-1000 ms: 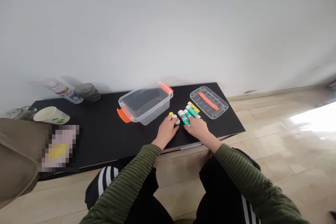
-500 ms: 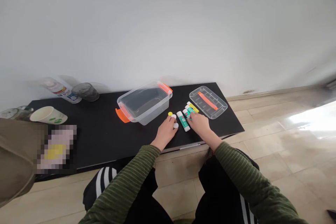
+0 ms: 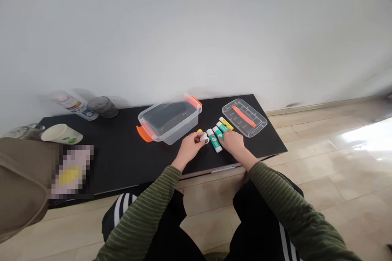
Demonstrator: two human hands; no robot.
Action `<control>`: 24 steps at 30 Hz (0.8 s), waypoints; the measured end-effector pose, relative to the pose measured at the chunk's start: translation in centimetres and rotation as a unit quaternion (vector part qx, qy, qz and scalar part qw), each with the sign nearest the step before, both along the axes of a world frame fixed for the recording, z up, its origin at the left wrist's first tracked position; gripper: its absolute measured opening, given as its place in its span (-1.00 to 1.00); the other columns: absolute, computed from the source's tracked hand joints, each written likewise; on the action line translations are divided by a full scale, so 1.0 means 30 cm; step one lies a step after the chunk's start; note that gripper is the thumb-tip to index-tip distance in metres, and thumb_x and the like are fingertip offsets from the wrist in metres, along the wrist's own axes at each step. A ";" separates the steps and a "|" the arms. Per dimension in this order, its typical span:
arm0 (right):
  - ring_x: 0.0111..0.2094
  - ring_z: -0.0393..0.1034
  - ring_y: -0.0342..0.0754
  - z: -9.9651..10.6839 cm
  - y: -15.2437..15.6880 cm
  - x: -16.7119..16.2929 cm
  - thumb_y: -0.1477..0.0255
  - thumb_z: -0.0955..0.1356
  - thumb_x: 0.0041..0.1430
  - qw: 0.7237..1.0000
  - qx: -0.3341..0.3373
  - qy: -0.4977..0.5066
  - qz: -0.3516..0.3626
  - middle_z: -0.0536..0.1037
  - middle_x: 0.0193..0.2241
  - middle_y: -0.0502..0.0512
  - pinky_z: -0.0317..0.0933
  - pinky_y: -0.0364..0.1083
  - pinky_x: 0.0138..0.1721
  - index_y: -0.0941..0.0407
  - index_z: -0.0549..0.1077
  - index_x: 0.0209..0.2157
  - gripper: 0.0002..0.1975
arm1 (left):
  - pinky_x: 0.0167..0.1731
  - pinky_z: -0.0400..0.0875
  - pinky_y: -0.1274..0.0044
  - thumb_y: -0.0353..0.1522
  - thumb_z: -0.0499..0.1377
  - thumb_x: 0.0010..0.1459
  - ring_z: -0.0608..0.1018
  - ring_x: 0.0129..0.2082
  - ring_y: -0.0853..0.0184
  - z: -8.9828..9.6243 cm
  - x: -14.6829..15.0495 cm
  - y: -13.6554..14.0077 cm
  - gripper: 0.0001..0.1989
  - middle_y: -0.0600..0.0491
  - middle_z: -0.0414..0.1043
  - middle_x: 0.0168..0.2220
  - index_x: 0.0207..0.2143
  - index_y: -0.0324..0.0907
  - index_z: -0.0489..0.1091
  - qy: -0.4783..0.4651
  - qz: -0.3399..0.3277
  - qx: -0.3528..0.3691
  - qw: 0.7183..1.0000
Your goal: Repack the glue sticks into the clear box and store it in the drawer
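Tubes (image 3: 214, 140) in green and white lie side by side on the black table (image 3: 128, 159), near its front edge, and a yellow tube (image 3: 226, 123) lies just past them. Our right hand (image 3: 233, 143) has its fingertips on the green ones next to the yellow one; we can't tell if they grip or only touch. Our left hand (image 3: 188, 147) is pinched, thumb and finger close, on a small white thing (image 3: 203, 138). A round yellow bit (image 3: 199, 131) peeks out just behind it. Past that hand sits our see-through tub (image 3: 183, 131), its top open, with orange clips (image 3: 144, 133). Right of the tubes, we see a clear lid (image 3: 250, 114) with an orange handle (image 3: 244, 116). Far left stand a paper cup (image 3: 58, 133), a gray glass (image 3: 102, 107) and a white bottle (image 3: 74, 106).
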State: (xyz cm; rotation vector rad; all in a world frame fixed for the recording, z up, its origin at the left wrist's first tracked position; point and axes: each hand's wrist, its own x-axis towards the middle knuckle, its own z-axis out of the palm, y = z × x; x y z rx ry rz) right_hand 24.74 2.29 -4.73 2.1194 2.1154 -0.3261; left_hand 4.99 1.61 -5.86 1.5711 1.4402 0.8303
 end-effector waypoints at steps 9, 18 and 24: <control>-0.14 0.51 0.11 0.043 -0.021 0.031 0.19 0.27 0.29 0.993 0.067 0.091 -0.019 0.61 -0.19 0.21 0.26 -0.05 -0.19 0.11 0.53 -0.17 -0.68 | -0.02 0.51 0.45 -0.40 0.32 0.11 0.63 -0.18 0.30 0.066 -0.032 0.000 -0.82 -0.07 0.61 -0.19 -0.21 -0.26 0.55 -0.450 0.085 -0.201 0.866; -0.18 0.50 -0.02 0.074 -0.122 -0.006 0.29 0.32 0.29 0.962 0.114 0.236 0.080 0.61 -0.19 0.08 0.23 -0.13 -0.18 0.08 0.46 -0.03 -0.73 | 0.09 0.47 0.40 -0.42 0.28 0.17 0.62 -0.17 0.33 0.060 -0.037 0.014 -0.86 -0.07 0.60 -0.16 -0.20 -0.27 0.55 -0.478 0.101 -0.177 0.854; -0.01 0.45 0.01 0.088 -0.123 -0.004 0.30 0.33 0.29 0.960 0.135 0.227 0.090 0.57 -0.04 0.12 0.26 -0.13 -0.09 0.04 0.47 0.03 -0.69 | 0.10 0.45 0.36 -0.37 0.37 0.08 0.60 -0.13 0.32 0.052 -0.041 0.008 -0.70 -0.05 0.58 -0.12 -0.11 -0.24 0.56 -0.462 0.081 -0.162 0.868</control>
